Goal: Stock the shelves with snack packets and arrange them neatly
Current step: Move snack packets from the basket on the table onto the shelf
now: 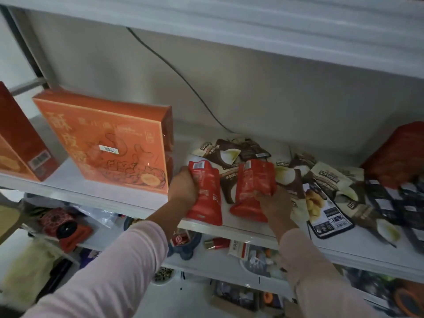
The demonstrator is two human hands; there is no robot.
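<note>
Head view: left hand (183,188) grips one red snack packet (206,196), right hand (276,204) grips a second red packet (252,187), both lying side by side on white shelf (243,228), before brown-and-white packets (228,154)

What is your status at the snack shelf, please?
Left hand grips left red packet; right hand grips right red packet. Both at shelf front. Brown packets jumbled behind.
</note>
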